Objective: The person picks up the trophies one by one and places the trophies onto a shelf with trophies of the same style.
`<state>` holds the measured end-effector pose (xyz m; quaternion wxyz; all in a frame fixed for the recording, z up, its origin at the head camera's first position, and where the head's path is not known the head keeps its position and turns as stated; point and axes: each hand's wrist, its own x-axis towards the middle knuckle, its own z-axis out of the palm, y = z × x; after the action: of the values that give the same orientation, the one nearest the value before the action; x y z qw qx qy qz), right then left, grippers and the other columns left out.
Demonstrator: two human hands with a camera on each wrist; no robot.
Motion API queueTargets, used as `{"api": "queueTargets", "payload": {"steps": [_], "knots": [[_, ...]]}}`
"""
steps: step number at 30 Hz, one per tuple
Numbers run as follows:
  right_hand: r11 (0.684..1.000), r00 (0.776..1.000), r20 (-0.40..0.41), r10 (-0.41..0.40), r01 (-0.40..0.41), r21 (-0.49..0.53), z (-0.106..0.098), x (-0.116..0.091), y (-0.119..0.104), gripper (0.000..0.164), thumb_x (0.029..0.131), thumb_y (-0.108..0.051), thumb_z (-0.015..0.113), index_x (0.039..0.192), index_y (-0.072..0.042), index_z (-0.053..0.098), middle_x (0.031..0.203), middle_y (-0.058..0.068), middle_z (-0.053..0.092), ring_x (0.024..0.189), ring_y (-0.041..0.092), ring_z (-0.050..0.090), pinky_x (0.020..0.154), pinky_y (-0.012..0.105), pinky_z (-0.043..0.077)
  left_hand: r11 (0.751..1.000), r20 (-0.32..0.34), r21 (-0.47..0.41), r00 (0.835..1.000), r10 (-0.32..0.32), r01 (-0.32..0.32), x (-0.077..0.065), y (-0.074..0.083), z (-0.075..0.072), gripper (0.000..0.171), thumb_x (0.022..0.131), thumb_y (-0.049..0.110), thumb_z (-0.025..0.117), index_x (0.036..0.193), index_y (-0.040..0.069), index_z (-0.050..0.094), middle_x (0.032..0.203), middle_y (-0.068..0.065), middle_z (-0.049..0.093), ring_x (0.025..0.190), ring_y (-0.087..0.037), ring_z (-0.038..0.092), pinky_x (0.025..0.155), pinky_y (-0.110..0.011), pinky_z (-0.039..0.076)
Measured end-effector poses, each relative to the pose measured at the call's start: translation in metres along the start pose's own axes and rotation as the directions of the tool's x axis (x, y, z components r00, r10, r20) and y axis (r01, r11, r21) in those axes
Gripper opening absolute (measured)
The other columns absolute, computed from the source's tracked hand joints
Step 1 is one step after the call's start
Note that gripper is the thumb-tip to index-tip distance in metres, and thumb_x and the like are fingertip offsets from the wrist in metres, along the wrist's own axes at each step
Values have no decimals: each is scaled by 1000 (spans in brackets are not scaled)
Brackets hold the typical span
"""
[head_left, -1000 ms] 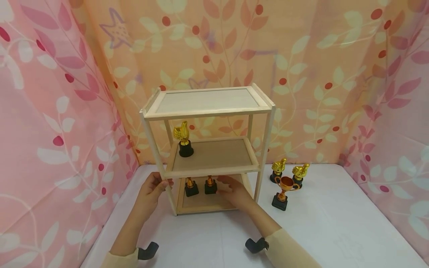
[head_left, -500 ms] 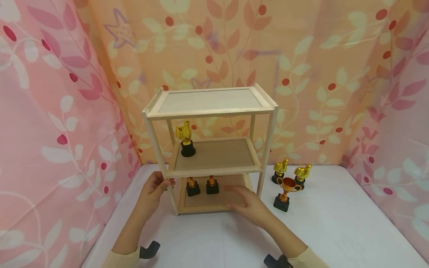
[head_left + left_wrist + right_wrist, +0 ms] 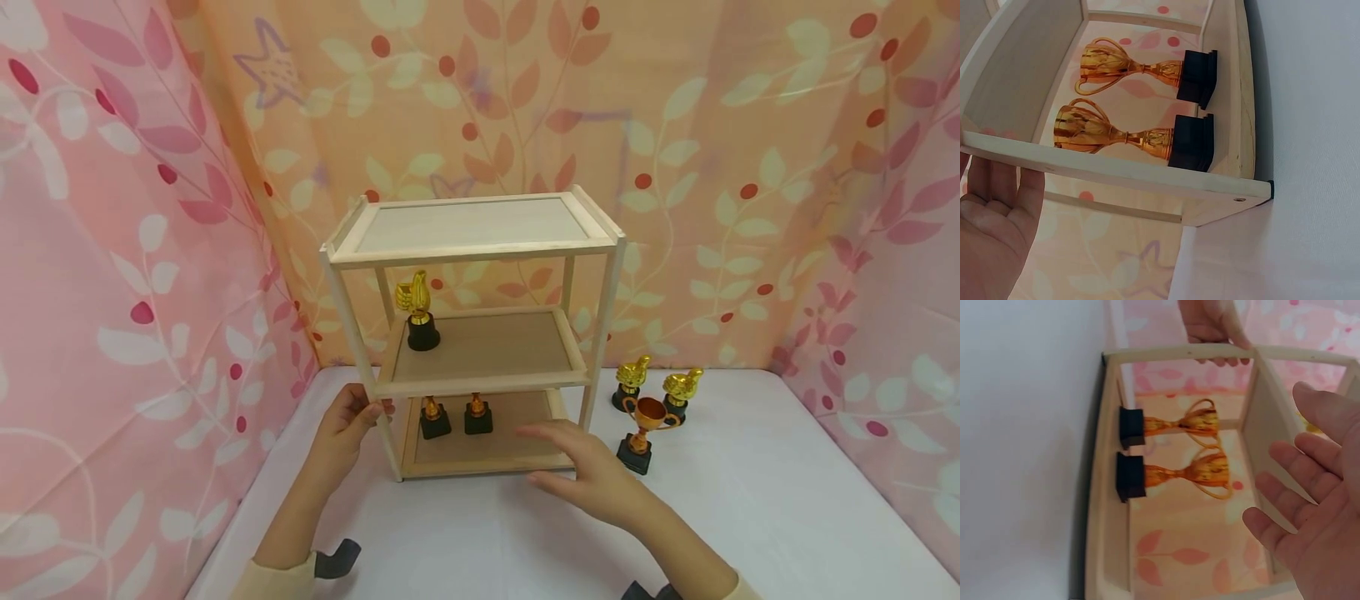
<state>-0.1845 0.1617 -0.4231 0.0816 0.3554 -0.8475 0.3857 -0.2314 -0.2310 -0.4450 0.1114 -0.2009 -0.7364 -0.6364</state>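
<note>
My left hand [image 3: 343, 429] grips the front left post of a pale wooden three-tier shelf [image 3: 480, 389], just below the middle tier. In front of the lower right corner, my right hand [image 3: 588, 475] is held with fingers extended, holding nothing. Two copper-gold trophy cups on black bases stand side by side on the bottom tier; the left wrist view shows the nearer cup [image 3: 1082, 128] and the farther cup [image 3: 1107, 62] whole. In the head view the middle tier hides their tops. A gold thumbs-up trophy [image 3: 422, 312] stands at the left of the middle tier.
Right of the shelf, on the white tabletop [image 3: 750, 500], stand a copper-gold trophy cup [image 3: 643, 429] and two gold thumbs-up trophies [image 3: 632, 383] behind it. Patterned cloth [image 3: 675, 100] encloses the back and both sides.
My right hand has drawn back from beside the right cup on the bottom tier, moving right and toward me out of the shelf. The left hand keeps its hold on the post.
</note>
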Motion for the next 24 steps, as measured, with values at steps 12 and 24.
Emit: {"api": "queueTargets", "payload": {"steps": [12,24], "knots": [[998,997,-65,-29,25,-54,-30,-16,-6,58,91,-26,80,144,-29,56,142,-16,59,133,9,54,107,38,51,1000,8,4,1000,8,-8,-1,-2,0,22,106,8,54,123,-3,45,111,-23,65,106,-14,67,96,-22,54],[998,993,-115,-24,17,-69,-57,-26,-7,60,90,-23,81,145,-27,56,143,-12,58,134,8,52,110,15,38,1000,4,2,1000,8,-8,0,-2,-1,22,105,8,54,122,-3,45,111,-20,65,105,-20,69,94,-23,55]]}}
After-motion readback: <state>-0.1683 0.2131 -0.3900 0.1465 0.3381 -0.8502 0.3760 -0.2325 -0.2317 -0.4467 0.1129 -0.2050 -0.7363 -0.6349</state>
